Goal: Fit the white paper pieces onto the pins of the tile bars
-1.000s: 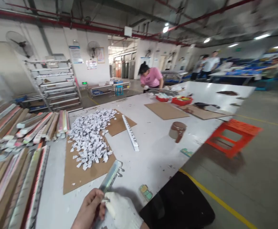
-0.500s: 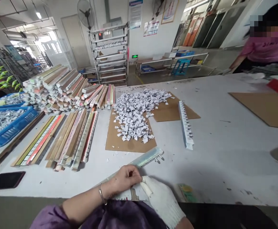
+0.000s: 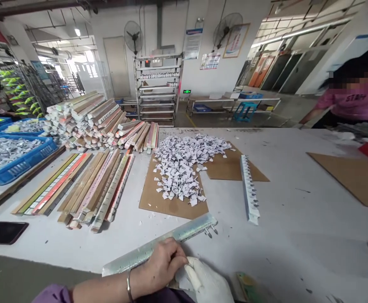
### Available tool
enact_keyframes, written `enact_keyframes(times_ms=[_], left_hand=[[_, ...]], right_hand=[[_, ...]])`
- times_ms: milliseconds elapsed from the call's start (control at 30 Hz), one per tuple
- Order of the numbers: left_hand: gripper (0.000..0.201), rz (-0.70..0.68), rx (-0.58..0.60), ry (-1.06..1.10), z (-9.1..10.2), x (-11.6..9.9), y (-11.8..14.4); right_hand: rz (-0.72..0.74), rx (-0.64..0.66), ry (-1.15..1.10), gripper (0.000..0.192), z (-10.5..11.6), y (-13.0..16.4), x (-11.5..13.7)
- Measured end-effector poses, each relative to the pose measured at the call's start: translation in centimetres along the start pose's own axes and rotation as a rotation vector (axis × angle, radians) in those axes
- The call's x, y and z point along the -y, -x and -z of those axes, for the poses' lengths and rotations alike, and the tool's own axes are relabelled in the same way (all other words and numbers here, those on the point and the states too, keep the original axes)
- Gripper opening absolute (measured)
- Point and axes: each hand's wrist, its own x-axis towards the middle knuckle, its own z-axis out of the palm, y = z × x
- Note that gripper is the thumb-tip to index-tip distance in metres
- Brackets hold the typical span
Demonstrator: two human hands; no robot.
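Observation:
My left hand (image 3: 161, 265), bare with a metal bracelet at the wrist, is closed, thumb against fingers. Its fingertips meet those of my right hand (image 3: 207, 282), which wears a white knit glove and is also closed. Whatever they pinch is too small or hidden to make out. Just beyond them a shiny pale green bar (image 3: 140, 252) with dark marks lies slantwise on the table, partly behind my left hand. Small metal pins (image 3: 211, 231) stick out near its right end. A heap of small white pieces (image 3: 180, 172) rests on a cardboard sheet (image 3: 171, 209) farther back.
To the right lies another bar (image 3: 249, 191) with several small pieces along its edge. Wooden strips (image 3: 92, 185) and a large stack of bars (image 3: 79, 120) are on the left, near blue baskets (image 3: 20, 164) and a phone (image 3: 4, 232). A person (image 3: 357, 94) works at the far right.
The view has tilted upward, so the table and hands sit lower in the picture. More of the green bar shows now. Both hands stay closed with fingertips together.

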Motion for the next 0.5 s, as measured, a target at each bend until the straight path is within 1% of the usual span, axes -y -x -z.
enact_keyframes(times_ms=[67, 133, 233, 300, 367, 400, 467, 500], left_hand=[[0.014, -0.017, 0.023, -0.029, 0.0, -0.4, 0.3], [0.015, 0.002, 0.029, -0.025, 0.1, -0.8, 0.3], [0.02, 0.087, 0.029, 0.032, 0.3, -1.3, 0.2], [0.025, 0.148, 0.083, 0.083, 0.6, -1.4, 0.1], [0.031, 0.192, 0.205, 0.183, 1.0, -1.2, -0.2], [0.034, 0.214, 0.291, 0.268, 1.1, -1.1, -0.3], [0.04, 0.279, 0.496, 0.511, 1.3, -0.7, -0.5], [0.042, 0.325, 0.59, 0.643, 1.2, -0.5, -0.6]], right_hand=[[-0.002, 0.021, -0.016, 0.027, 0.5, -0.1, 0.2], [-0.017, 0.046, -0.026, 0.027, 1.2, -0.2, 0.5], [-0.059, 0.08, -0.03, 0.022, 2.3, 0.0, 1.1], [-0.087, 0.123, -0.025, 0.022, 3.2, 0.2, 1.6], [-0.084, 0.165, -0.031, 0.027, 4.3, 0.3, 2.3], [-0.072, 0.195, -0.06, 0.028, 4.8, 0.3, 2.7], [-0.086, 0.305, -0.21, 0.03, 5.8, 0.4, 3.4], [-0.123, 0.379, -0.313, 0.031, 6.3, 0.4, 3.8]])
